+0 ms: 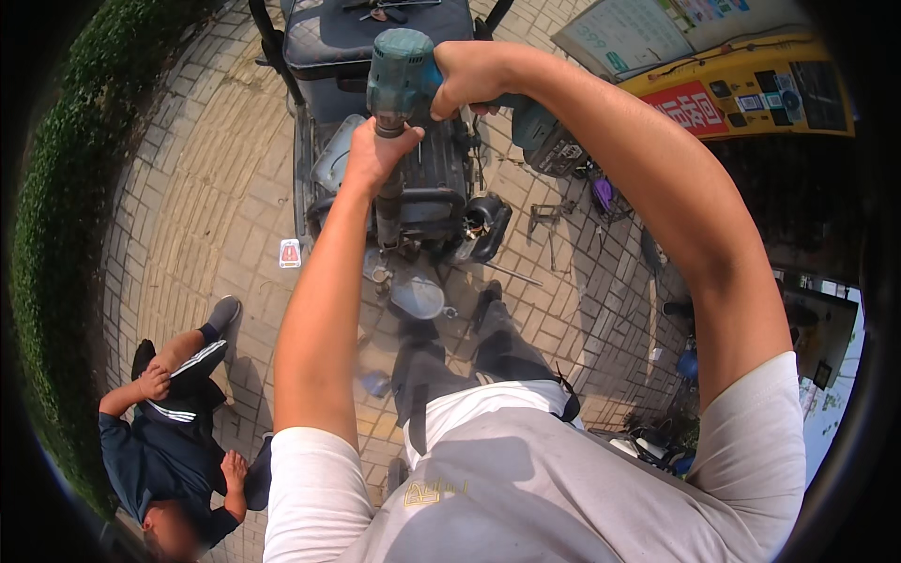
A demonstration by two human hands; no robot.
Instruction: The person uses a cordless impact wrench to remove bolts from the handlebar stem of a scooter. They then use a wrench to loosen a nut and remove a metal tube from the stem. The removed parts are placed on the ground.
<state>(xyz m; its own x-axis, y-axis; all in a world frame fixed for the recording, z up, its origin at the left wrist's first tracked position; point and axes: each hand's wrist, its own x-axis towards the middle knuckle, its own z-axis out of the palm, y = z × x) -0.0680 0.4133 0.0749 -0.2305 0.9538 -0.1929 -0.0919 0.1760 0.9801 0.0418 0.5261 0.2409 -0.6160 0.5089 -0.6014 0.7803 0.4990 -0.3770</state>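
Clearly, both hands are wrapped round a teal and black cordless power tool, held upright over the near end of a dark vehicle with a black ribbed footboard. The right hand grips its rear handle, with a bulky black battery pack jutting out to the right; the left hand is closed round its lower neck. A long dark metal shaft points down beside a curved black tubular bar. I cannot tell whether its tip is touching anything.

Should that tip bind, I judge the body could twist and wrench both wrists, since the arms are stretched far forward. A sideways slip might scrape the bar or knock the pale oval plate lying nearer. Just to the right, a black housing with exposed wires could be snagged if the tool swung that way. The wearer's dark right shoe stands close to the work, so a dropped tool could hit it. Meanwhile, a seated person in dark clothes at near left looks well apart.
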